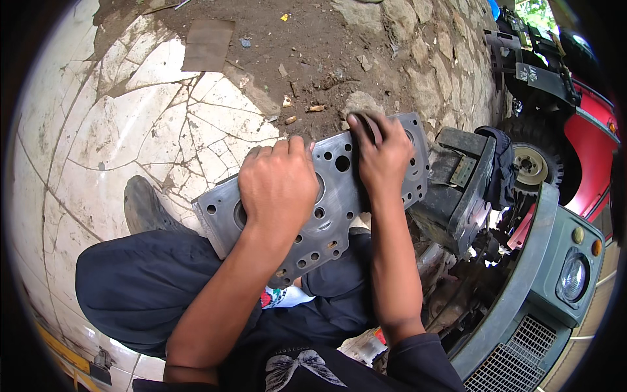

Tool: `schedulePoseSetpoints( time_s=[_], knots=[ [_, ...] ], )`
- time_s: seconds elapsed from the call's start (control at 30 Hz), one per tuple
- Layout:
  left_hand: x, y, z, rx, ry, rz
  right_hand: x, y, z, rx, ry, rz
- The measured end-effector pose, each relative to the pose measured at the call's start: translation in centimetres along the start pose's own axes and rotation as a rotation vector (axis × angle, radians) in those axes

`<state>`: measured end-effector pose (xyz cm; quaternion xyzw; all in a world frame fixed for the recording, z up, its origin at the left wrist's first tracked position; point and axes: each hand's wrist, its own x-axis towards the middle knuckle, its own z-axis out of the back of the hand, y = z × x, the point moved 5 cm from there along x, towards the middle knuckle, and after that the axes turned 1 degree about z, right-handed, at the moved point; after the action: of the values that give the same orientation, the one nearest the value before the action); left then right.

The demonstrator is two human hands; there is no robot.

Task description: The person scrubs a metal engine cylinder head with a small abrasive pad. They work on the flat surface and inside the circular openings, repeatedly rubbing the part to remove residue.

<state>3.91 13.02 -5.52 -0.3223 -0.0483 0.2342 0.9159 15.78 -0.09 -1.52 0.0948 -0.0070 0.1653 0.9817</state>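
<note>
A grey metal cylinder head (336, 222), with round ports and bolt holes through its flat face, lies tilted across my lap. My left hand (279, 179) is closed over its left part, with the fingers curled at the far edge. Right of the middle, my right hand (384, 153) rests on the face near the far edge, its fingers bent together. Something dark and thin shows between the thumb and fingers, but I cannot make out what it is. A dark band or shadow lies on the metal beside this hand.
Cracked white tiles (150, 124) border bare soil (294, 39) with a brown flat piece (209, 44) on it. To the right are a dark metal box-like part (450, 170), a grey-green vehicle front (548, 261), a wheel (530, 163) and a red vehicle body (591, 144). My shoe (149, 206) sits at left.
</note>
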Motion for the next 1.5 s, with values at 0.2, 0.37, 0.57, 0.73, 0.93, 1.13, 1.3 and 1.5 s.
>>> schedulePoseSetpoints(
  time_s=[0.2,0.37,0.57,0.73,0.93,1.13,1.3,1.5],
  knots=[
    [0.0,0.4,0.0,0.0,0.015,0.018,-3.6,-1.5,1.1,0.098,0.008,0.082],
    [0.2,0.0,0.2,0.021,0.01,-0.009,-0.5,-1.1,0.5,0.02,-0.049,0.048],
    [-0.2,0.1,0.0,-0.015,-0.002,0.01,-3.1,-2.8,1.5,0.091,0.006,0.023],
    [-0.1,0.1,0.1,0.001,0.039,0.019,-1.2,-2.1,0.8,0.043,-0.021,-0.049],
    [0.0,0.0,-0.1,0.001,0.021,0.014,-2.0,-3.3,0.8,0.074,-0.021,-0.039],
    [0.0,0.4,0.1,-0.012,-0.005,0.028,-2.6,-3.3,0.9,0.101,-0.036,-0.018],
    [0.3,0.2,0.1,-0.029,-0.032,-0.014,0.3,-2.5,0.5,0.053,-0.095,0.0],
    [0.0,0.1,-0.1,-0.04,0.001,0.014,-2.6,-3.6,1.2,0.211,-0.022,-0.047]
  ],
)
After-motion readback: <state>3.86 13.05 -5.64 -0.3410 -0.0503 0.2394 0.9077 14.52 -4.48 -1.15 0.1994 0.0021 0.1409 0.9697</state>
